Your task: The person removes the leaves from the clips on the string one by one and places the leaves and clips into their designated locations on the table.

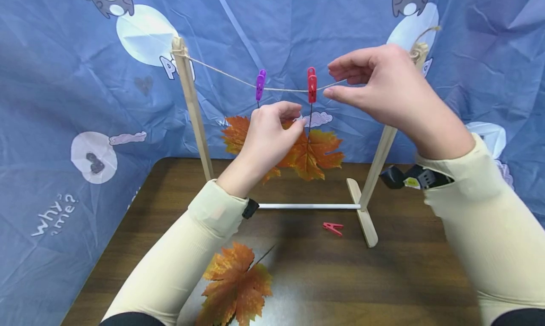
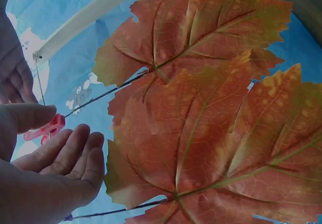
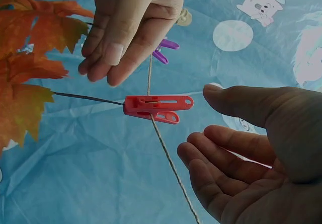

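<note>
A red clothespin clips a leaf's dark stem to the string. Left of it on the same string, a purple clothespin grips another stem. Two orange maple leaves hang below, partly hidden behind my left hand. That hand hovers in front of the stems, fingers loosely bent and holding nothing. My right hand is just right of the red clothespin, thumb and fingers apart with a gap between them. In the right wrist view, the red clothespin lies between both hands, touched by neither.
The string runs between two wooden posts joined low by a white rod. Another red clothespin lies on the brown table near the right foot. A loose maple leaf lies at the front. Blue printed cloth hangs behind.
</note>
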Tool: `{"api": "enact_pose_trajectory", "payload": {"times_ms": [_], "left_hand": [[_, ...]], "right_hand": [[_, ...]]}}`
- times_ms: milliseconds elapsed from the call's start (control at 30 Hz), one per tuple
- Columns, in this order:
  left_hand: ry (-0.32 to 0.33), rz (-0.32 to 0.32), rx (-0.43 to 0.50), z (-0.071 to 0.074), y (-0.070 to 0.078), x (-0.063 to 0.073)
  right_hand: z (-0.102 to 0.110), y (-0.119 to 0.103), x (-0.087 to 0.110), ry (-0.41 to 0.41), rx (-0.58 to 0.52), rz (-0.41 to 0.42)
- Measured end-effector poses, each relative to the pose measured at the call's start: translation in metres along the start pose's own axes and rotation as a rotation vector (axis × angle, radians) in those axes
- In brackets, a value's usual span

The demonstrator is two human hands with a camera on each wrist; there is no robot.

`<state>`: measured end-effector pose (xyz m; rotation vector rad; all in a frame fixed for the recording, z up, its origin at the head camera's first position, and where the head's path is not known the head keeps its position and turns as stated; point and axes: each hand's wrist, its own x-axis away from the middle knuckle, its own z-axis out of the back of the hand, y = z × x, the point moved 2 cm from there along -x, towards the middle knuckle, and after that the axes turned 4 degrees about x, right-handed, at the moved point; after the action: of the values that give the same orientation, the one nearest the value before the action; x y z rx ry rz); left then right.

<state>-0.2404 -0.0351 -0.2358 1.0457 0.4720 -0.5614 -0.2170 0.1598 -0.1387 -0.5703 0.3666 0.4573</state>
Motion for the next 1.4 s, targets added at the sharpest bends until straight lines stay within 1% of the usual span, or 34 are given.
{"api": "enact_pose_trajectory", "payload": {"times_ms": [133, 267, 467, 667, 833, 967, 1100, 1267, 1400], "left_hand": [[-0.040, 0.018, -0.055, -0.005, 0.000, -0.006], [-0.069, 0.041, -0.083, -0.010, -0.001, -0.011], [-0.074, 0.042, -0.093, -0.016, -0.003, -0.018], [-0.071, 0.035, -0.103, -0.018, -0.005, -0.020], [-0.086, 0.033, -0.094, -0.019, -0.006, -0.022], [-0.087, 0.030, -0.099, -0.020, -0.007, -0.022], [-0.092, 0.033, -0.106, -0.020, -0.007, -0.022], [-0.105, 0.030, -0.098, -0.020, -0.008, -0.021], [-0.120, 0.029, -0.105, -0.020, -0.008, -0.020]], "right_hand": [[0.000, -0.004, -0.009, -0.041, 0.058, 0.017], [-0.001, -0.006, -0.016, -0.066, 0.098, 0.038], [-0.001, -0.009, -0.029, -0.121, 0.143, 0.052], [-0.003, -0.010, -0.041, -0.205, 0.182, 0.068], [-0.007, -0.011, -0.048, -0.245, 0.210, 0.088], [-0.010, -0.012, -0.049, -0.250, 0.231, 0.099], [-0.012, -0.012, -0.048, -0.238, 0.246, 0.121], [-0.012, -0.011, -0.045, -0.203, 0.232, 0.152], [-0.012, -0.009, -0.043, -0.149, 0.216, 0.188]]}}
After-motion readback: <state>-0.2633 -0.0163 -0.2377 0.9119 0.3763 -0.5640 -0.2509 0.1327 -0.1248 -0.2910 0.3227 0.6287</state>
